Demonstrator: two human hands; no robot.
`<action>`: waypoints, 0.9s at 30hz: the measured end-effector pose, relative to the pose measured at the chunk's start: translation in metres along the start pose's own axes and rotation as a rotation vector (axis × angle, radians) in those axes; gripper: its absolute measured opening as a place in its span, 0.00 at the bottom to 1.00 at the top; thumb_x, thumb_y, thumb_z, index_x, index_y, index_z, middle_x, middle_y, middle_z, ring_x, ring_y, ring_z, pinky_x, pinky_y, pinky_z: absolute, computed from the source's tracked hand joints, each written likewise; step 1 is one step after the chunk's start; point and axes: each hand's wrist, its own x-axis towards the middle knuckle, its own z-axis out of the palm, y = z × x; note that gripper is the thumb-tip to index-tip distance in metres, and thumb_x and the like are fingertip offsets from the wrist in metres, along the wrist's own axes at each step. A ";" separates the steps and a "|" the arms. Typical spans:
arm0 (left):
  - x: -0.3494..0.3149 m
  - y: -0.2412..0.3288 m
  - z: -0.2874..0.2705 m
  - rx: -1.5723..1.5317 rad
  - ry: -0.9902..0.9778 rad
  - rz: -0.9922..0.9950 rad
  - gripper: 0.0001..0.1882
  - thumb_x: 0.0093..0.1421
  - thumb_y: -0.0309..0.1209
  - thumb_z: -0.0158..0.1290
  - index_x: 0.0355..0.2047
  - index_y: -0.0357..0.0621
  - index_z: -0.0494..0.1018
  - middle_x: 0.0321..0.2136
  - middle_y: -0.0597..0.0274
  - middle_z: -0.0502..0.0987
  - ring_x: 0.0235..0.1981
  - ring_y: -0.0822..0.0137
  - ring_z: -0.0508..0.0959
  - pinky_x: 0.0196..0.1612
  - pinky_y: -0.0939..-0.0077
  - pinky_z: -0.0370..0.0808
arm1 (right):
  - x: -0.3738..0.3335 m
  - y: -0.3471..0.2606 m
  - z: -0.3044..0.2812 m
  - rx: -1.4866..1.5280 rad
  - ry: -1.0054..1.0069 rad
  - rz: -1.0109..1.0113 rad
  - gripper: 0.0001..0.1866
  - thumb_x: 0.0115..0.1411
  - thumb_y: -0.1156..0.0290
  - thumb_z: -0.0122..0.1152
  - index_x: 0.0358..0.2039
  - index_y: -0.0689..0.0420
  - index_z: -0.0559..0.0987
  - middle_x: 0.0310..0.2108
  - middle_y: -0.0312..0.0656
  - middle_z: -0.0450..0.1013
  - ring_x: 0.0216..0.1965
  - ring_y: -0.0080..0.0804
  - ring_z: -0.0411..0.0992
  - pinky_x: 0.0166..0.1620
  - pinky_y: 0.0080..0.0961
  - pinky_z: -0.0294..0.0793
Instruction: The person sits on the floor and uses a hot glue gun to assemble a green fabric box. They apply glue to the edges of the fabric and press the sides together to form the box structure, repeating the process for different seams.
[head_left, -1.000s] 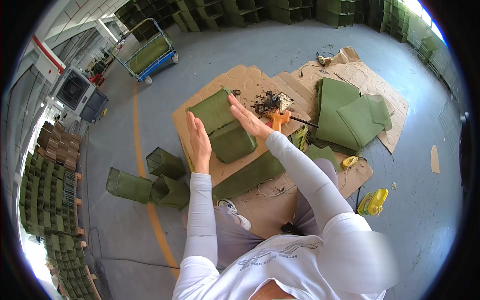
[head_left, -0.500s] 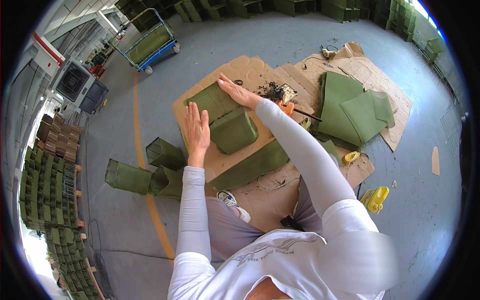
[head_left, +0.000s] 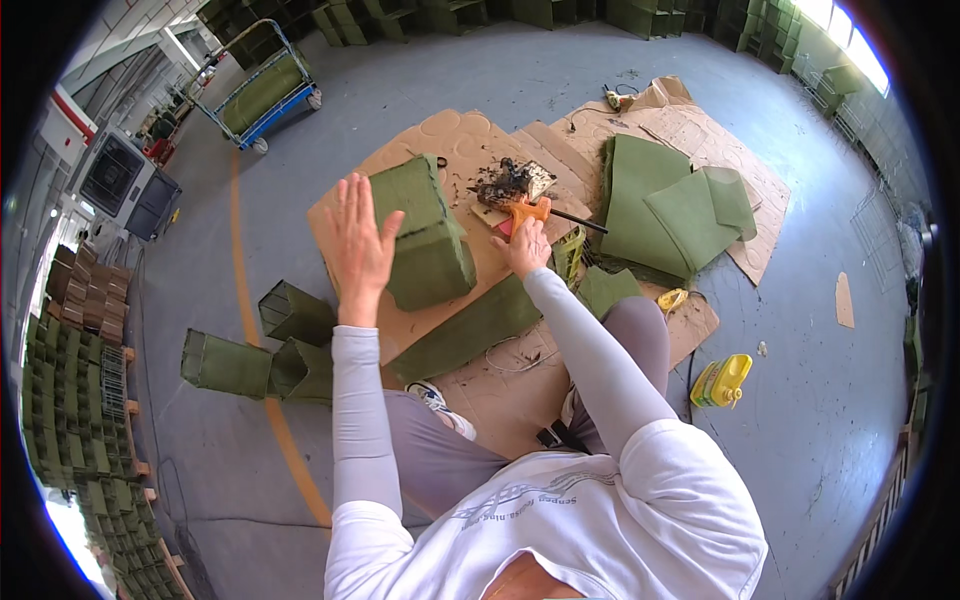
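Observation:
My left hand (head_left: 358, 244) is raised with fingers spread, just left of a green rectangular box (head_left: 423, 233) that lies on brown cardboard sheets (head_left: 450, 140). My right hand (head_left: 523, 245) reaches down to an orange-handled tool (head_left: 527, 211) on the cardboard; its fingers are at the handle, and whether they grip it is not clear. A small board with dark debris (head_left: 512, 182) lies just beyond the tool. A long flat green panel (head_left: 465, 326) lies in front of the box, near my knees.
Folded green sheets (head_left: 670, 205) lie to the right on cardboard. Open green boxes (head_left: 265, 355) lie on the grey floor at left, beside an orange floor line (head_left: 250, 330). A yellow bottle (head_left: 722, 380) lies at right. A blue cart (head_left: 262, 90) stands far left; green crates line the walls.
My right hand left the top of the green box and moved right and down to the orange tool. My left hand lifted away from the box's left side, fingers still spread.

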 end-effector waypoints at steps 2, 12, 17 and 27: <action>-0.009 0.003 0.002 0.093 -0.057 -0.066 0.39 0.63 0.58 0.33 0.62 0.39 0.54 0.62 0.56 0.60 0.66 0.58 0.52 0.66 0.50 0.43 | 0.000 0.004 0.004 0.040 0.004 0.138 0.40 0.40 0.52 0.73 0.46 0.61 0.64 0.46 0.48 0.65 0.48 0.46 0.69 0.48 0.38 0.72; -0.018 0.003 0.004 0.180 -0.036 -0.071 0.36 0.64 0.58 0.28 0.61 0.44 0.59 0.58 0.59 0.65 0.65 0.59 0.55 0.65 0.46 0.39 | 0.042 0.034 -0.008 1.296 -0.468 0.368 0.10 0.47 0.72 0.62 0.23 0.63 0.71 0.20 0.41 0.69 0.18 0.31 0.70 0.22 0.27 0.71; -0.018 0.007 0.008 0.145 -0.046 -0.078 0.36 0.64 0.59 0.27 0.60 0.45 0.60 0.55 0.61 0.68 0.64 0.58 0.56 0.65 0.45 0.40 | 0.045 0.043 -0.008 1.125 -0.386 0.155 0.10 0.47 0.73 0.61 0.28 0.63 0.71 0.20 0.41 0.69 0.19 0.31 0.70 0.22 0.25 0.71; -0.020 0.004 0.002 0.139 -0.029 -0.079 0.36 0.65 0.58 0.27 0.60 0.45 0.60 0.54 0.59 0.70 0.63 0.58 0.57 0.65 0.46 0.43 | -0.005 0.024 -0.031 1.355 -0.297 -0.071 0.12 0.46 0.76 0.59 0.33 0.63 0.70 0.21 0.39 0.69 0.18 0.27 0.70 0.21 0.23 0.70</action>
